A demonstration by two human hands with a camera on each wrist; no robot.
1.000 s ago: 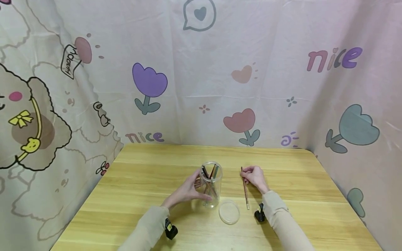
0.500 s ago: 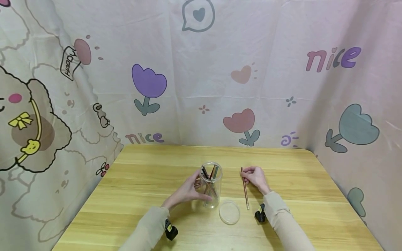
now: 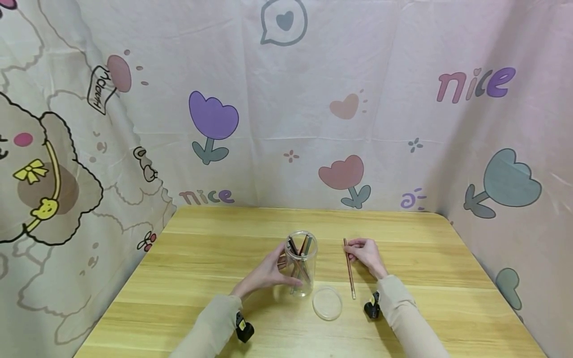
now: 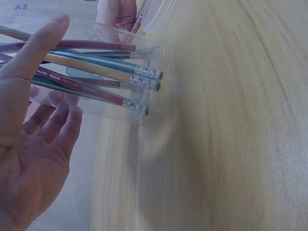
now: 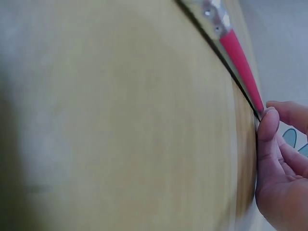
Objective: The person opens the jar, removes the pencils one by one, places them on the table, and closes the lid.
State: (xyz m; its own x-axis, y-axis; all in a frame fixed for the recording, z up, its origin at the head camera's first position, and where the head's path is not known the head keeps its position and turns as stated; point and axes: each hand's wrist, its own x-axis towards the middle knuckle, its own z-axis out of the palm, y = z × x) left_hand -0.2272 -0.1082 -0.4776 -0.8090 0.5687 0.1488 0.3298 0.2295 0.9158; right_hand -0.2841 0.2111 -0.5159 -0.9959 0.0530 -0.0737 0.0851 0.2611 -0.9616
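A clear plastic jar (image 3: 310, 276) stands upright near the middle of the table. My left hand (image 3: 267, 272) grips it from the left, thumb in front and fingers round the back. Inside lean several pencils (image 4: 96, 67), red, green and yellow, their eraser ends at the jar's bottom in the left wrist view. To the right of the jar, my right hand (image 3: 365, 254) pinches a reddish pencil (image 3: 350, 278) near its far end between thumb and index finger. Its metal band and eraser end point back toward me, and in the right wrist view it lies close over the tabletop.
A round clear lid (image 3: 327, 303) lies flat in front of the jar, between the two forearms. The wooden table (image 3: 215, 228) ends at a printed cloth (image 3: 286, 174) hung behind and at both sides. Each wrist carries a small black camera (image 3: 243, 329).
The right wrist and sleeve have shifted very slightly toward the right. The pencil, the jar and the left hand stay where they were.
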